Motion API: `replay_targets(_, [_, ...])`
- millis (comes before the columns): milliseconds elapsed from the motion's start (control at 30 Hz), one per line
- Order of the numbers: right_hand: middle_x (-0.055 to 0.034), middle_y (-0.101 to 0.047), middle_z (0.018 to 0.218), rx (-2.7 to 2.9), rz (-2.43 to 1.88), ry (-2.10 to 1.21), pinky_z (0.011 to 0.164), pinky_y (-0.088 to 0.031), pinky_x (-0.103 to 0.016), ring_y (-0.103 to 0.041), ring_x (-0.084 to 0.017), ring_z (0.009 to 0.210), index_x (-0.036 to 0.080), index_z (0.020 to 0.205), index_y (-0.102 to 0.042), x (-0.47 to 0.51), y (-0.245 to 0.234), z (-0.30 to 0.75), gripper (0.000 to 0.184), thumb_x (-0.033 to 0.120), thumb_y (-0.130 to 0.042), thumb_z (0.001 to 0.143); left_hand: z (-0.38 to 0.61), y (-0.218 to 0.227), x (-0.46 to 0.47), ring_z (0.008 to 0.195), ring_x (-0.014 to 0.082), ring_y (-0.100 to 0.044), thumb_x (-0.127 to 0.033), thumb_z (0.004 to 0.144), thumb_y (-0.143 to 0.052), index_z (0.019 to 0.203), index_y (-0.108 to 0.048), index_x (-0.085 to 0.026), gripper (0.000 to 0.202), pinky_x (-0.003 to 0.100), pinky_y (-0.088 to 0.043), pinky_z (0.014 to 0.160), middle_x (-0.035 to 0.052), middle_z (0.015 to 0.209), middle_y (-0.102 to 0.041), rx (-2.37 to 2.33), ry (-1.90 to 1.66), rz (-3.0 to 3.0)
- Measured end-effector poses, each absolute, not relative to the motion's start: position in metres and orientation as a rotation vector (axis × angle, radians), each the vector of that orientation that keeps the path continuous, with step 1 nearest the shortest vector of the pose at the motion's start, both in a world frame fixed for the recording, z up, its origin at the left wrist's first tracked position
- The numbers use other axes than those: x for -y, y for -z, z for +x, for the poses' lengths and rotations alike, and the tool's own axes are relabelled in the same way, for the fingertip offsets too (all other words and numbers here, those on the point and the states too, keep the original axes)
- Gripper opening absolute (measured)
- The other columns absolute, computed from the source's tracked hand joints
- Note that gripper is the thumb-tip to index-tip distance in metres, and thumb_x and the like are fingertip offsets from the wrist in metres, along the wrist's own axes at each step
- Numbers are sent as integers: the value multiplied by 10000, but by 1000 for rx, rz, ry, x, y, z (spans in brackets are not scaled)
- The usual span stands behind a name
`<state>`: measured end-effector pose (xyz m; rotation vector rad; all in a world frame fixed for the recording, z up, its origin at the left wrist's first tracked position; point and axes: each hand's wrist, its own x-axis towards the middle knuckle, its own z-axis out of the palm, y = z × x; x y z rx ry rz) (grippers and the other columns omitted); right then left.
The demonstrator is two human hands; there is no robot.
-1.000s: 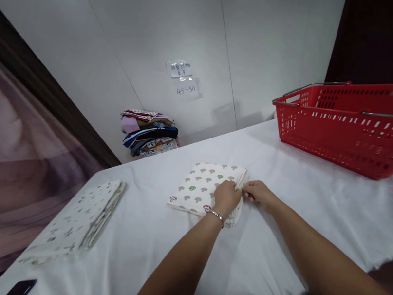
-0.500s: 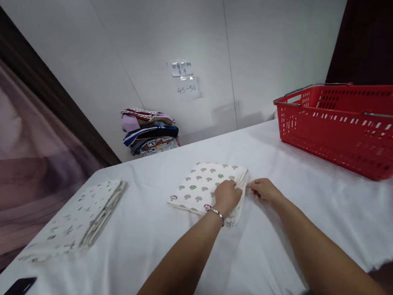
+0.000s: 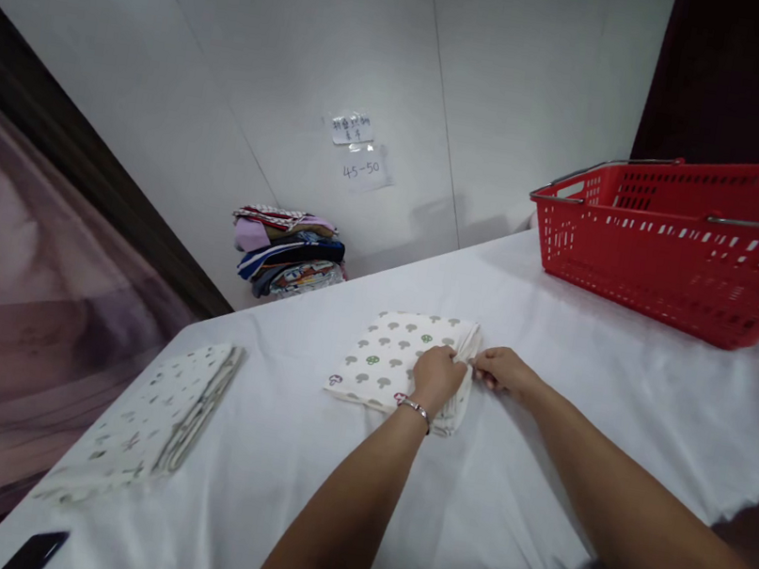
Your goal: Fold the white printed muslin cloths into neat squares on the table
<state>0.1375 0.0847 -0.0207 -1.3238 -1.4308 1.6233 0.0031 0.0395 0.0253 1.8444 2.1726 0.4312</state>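
A folded white cloth printed with small grey and green mushrooms (image 3: 389,357) lies in the middle of the white-covered table (image 3: 539,460). My left hand (image 3: 438,377), with a thin bracelet at the wrist, rests on the cloth's right part, fingers curled and pinching its right edge. My right hand (image 3: 501,369) meets it from the right and pinches the same folded edge between closed fingers. Both forearms reach in from the bottom of the head view.
A red plastic basket (image 3: 684,254) with metal handles stands at the back right. A second folded patterned cloth (image 3: 152,422) lies at the left. A stack of folded clothes (image 3: 288,255) sits against the wall. A dark phone (image 3: 34,551) lies at the table's near left corner.
My right hand drew slightly away from the cloth's edge, then came back to it. The left hand and the cloth have hardly moved.
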Motion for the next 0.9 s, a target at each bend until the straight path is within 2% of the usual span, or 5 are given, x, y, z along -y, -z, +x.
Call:
replay_targets(300, [38, -496, 437, 1418, -1289, -1626, 329, -197, -181, -362, -39, 332, 153, 575, -511, -85, 18, 137, 171, 228, -547, 725, 4, -25, -38, 950, 200, -595, -310, 765, -520, 1004, -646, -232, 282, 267, -427, 779, 53, 1042, -662, -2171, -431, 1871])
replay_targets(533, [44, -434, 356, 1405, -1291, -1629, 327, -184, -182, -326, -47, 316, 163, 544, -489, -82, 17, 134, 206, 247, -540, 725, 11, -20, -36, 934, 231, -590, -420, 765, -533, 982, -612, -173, 337, 299, -448, 760, 97, 1030, -625, -2212, -340, 2036])
replay_targets(700, [40, -452, 376, 1400, -1272, -1661, 326, -189, -178, -336, -42, 322, 157, 549, -503, -82, 13, 135, 241, 283, -541, 751, 12, -21, -37, 943, 229, -593, -333, 784, -511, 995, -625, -174, 288, 305, -443, 777, 97, 1029, -637, -2245, -329, 2034])
replay_targets(900, [26, -545, 491, 1334, -1298, -1707, 307, -186, -182, -377, -40, 332, 152, 625, -537, -85, 14, 138, 154, 247, -575, 739, 1, -25, -45, 928, 193, -607, -253, 749, -515, 962, -675, -225, 268, 257, -429, 754, 52, 981, -685, -2146, -357, 1881])
